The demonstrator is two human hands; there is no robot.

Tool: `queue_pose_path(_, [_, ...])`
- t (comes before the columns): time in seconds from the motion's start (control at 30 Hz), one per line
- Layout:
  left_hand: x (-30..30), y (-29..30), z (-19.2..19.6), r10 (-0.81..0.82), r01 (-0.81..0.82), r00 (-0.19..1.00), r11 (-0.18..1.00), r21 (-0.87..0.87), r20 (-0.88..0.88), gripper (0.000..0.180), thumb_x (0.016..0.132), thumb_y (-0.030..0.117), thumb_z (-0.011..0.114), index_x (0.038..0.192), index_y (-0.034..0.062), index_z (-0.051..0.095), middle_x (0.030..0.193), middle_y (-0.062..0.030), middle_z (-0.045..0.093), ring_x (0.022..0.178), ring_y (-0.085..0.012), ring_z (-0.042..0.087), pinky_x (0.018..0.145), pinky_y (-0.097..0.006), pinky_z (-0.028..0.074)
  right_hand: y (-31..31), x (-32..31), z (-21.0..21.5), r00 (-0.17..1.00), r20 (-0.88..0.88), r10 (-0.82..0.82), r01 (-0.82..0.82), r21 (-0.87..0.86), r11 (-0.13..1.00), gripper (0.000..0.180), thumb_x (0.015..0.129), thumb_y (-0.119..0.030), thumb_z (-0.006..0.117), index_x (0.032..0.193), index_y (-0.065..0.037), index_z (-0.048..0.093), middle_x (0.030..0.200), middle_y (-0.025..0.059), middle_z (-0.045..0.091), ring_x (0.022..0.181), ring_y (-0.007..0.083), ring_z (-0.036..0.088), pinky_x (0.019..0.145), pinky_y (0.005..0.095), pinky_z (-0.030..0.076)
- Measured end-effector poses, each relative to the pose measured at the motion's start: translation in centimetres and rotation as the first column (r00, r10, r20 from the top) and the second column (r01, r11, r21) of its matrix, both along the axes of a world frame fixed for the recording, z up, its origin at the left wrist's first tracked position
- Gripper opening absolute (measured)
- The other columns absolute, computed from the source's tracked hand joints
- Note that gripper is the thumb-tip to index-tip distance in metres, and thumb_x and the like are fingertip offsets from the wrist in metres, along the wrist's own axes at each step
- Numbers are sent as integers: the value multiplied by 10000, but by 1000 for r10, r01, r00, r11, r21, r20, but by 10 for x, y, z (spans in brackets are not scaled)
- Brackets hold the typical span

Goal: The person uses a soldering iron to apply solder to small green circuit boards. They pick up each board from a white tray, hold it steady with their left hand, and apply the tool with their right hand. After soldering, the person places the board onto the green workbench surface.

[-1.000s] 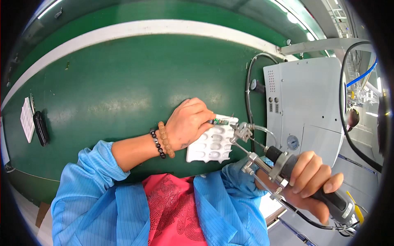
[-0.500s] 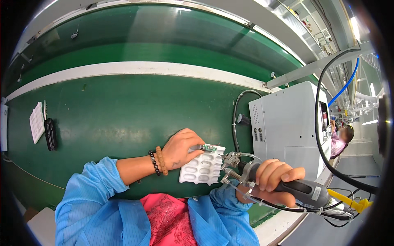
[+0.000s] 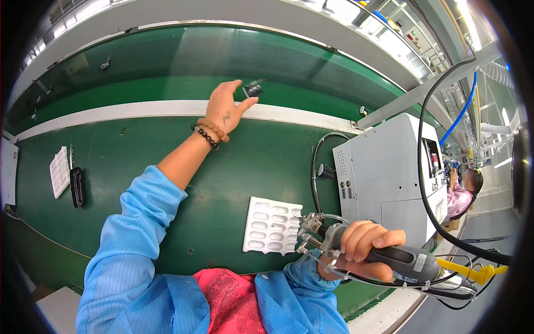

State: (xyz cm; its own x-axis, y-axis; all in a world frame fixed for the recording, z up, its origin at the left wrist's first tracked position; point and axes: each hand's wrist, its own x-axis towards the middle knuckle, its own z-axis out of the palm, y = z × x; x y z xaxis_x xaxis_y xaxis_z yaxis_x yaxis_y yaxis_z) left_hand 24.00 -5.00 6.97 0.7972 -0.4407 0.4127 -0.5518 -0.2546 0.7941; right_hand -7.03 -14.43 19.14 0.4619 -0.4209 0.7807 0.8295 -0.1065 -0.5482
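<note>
White blister tray [image 3: 271,225] lies between hands: left [image 3: 225,111] pinches perhaps a black part [image 3: 254,89], right [image 3: 361,250] grips tool [image 3: 389,261].

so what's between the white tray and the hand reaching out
Only bare green mat between the white tray and the left hand, plus that arm's own bracelets, in the head view.

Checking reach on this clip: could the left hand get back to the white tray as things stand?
Probably yes. The left hand is stretched far out at a small dark part, and only bare green mat lies between it and the white tray.

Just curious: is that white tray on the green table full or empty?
Cannot tell: the white tray lies flat, but its pockets are too blurred to judge.
</note>
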Motion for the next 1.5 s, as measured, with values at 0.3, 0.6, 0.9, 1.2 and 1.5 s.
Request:
queue_pose_path(0.3, [-180,80,-4,-701,690,691,713,128,179,354,815,222,755,1127,84,659,1269,-138,597,1214,-351,541,1005,-473,448,5,4,-9,998,29,-51,49,57,997,537,858,-456,749,913,-7,459,549,7,509,401,114,494,350,232,407])
queue_pose_path(0.6, [-196,82,-17,-777,731,610,627,267,153,313,801,254,731,1079,115,693,1271,-97,580,1228,-296,506,1041,-449,411,12,9,-14,992,-65,-108,112,58,992,546,829,-482,765,912,-16,492,527,20,528,396,131,506,373,254,421])
queue_pose_path(0.9, [-195,82,-17,-771,731,618,636,248,155,255,801,253,742,1030,144,718,1255,-83,595,1195,-287,533,1006,-447,429,18,17,-19,988,-98,-121,128,77,989,540,817,-459,790,907,-12,499,521,29,527,392,136,506,374,254,417])
queue_pose_path(1.2, [-195,83,-21,-767,735,623,642,220,155,210,805,245,731,988,142,721,1233,-77,596,1193,-278,525,1008,-437,418,18,17,-22,987,-120,-111,123,98,988,526,813,-426,808,916,-7,506,522,40,532,396,151,511,379,265,418])
queue_pose_path(1.5, [-196,82,-21,-764,730,622,645,225,172,201,806,242,737,979,142,722,1229,-74,601,1190,-275,529,1000,-434,418,12,16,-25,984,-140,-109,106,-31,994,540,889,-486,696,956,-17,437,571,0,484,409,102,464,366,241,388])
